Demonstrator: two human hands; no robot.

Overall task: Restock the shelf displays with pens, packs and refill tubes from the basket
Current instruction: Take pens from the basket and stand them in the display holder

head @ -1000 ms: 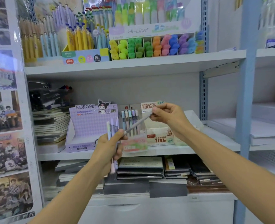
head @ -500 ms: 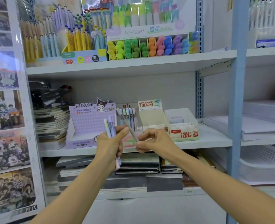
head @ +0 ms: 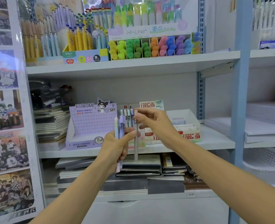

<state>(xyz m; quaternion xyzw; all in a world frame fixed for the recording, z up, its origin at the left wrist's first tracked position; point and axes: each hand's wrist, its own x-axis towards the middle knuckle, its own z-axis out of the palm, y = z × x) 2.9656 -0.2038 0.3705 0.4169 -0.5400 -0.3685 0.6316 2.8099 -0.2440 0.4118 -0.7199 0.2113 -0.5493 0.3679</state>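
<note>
head view: the left hand (head: 115,147) is closed around a small bunch of pastel pens (head: 119,126), lilac, pale blue and pale green barrels standing roughly upright, their pinkish lower ends poking out below the fist. the right hand (head: 154,123) pinches the upper part of a single slim grey pen (head: 135,143) between thumb and fingertips, holding it upright just beside the bunch, its lower end hanging in front of the edge of the white middle shelf board (head: 214,143). both hands are raised in front of that shelf, close together.

behind them on the middle shelf stands a purple cardboard kuromi display box (head: 88,126), its front tray looking mostly bare. right of it a narrow display of pastel pens (head: 127,113) stands upright, partly hidden by the hands, and further right sit white cardboard refill boxes with red print (head: 188,130). the white upper shelf (head: 133,65) carries rows of yellow and blue pens (head: 78,39) and a hi-line highlighter display in rainbow colours (head: 151,46). dark notebooks (head: 140,167) are stacked below. the basket is not in view.
</note>
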